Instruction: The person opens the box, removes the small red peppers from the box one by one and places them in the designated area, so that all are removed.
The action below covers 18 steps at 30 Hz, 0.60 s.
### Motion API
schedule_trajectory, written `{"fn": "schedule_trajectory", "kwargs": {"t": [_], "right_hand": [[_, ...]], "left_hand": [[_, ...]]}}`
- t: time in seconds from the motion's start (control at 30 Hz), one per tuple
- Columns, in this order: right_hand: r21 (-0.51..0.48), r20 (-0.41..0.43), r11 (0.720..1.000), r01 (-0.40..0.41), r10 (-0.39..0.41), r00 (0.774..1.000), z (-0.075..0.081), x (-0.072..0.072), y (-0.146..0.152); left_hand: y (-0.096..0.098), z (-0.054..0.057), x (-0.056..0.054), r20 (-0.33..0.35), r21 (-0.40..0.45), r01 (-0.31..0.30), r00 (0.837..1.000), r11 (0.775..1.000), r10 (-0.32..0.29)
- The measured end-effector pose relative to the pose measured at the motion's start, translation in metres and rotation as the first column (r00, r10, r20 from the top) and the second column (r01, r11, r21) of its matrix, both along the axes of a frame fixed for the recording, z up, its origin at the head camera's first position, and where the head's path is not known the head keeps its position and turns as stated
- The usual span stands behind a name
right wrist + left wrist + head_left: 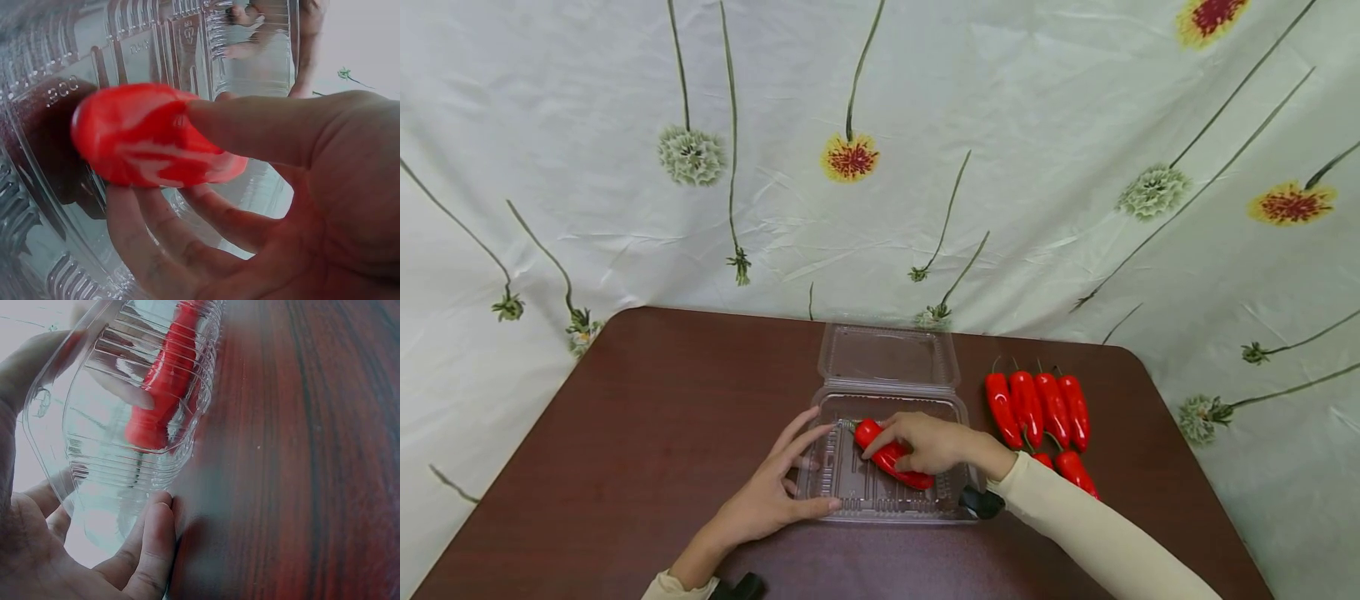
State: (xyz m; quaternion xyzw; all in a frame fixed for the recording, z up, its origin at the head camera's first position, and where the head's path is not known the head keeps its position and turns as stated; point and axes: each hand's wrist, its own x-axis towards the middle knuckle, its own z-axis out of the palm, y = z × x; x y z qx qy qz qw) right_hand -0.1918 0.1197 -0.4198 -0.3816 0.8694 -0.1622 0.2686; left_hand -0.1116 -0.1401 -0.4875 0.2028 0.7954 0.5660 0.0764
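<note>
A clear plastic clamshell container (880, 502) lies on the table with its lid (887, 354) folded back. Inside it, my right hand (925, 443) grips a glossy red chili pepper (889, 460) between thumb and fingers. The pepper (144, 137) lies slantwise, low over the ribbed base, its stem end toward the left wall; whether it touches the base I cannot tell. Spread around the container's front left corner, my left hand (763, 496) touches its side with long, fairly straight fingers (156, 540). The left wrist view shows the pepper (169, 381) through the clear wall.
Right of the container, several red peppers (1026, 404) lie side by side in a row. More peppers (1073, 468) lie in front of them, partly hidden by the right forearm. A flower-printed white cloth (790, 208) hangs behind the brown table (685, 400).
</note>
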Motion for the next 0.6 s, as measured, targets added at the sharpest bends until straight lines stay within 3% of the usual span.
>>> {"fn": "schedule_trajectory", "kwargs": {"t": [0.33, 0.6], "right_hand": [[0.025, 0.078, 0.999, 0.029, -0.031, 0.996, -0.0011, 0.0035, -0.0006], [0.024, 0.086, 1.0, 0.018, -0.02, 0.996, -0.003, 0.0048, -0.0024]], "left_hand": [[-0.0004, 0.0001, -0.0008, -0.013, -0.003, 0.001, 1.0, 1.0, -0.001], [-0.0006, 0.0, 0.0, -0.019, -0.01, -0.002, 1.0, 1.0, 0.002]]}}
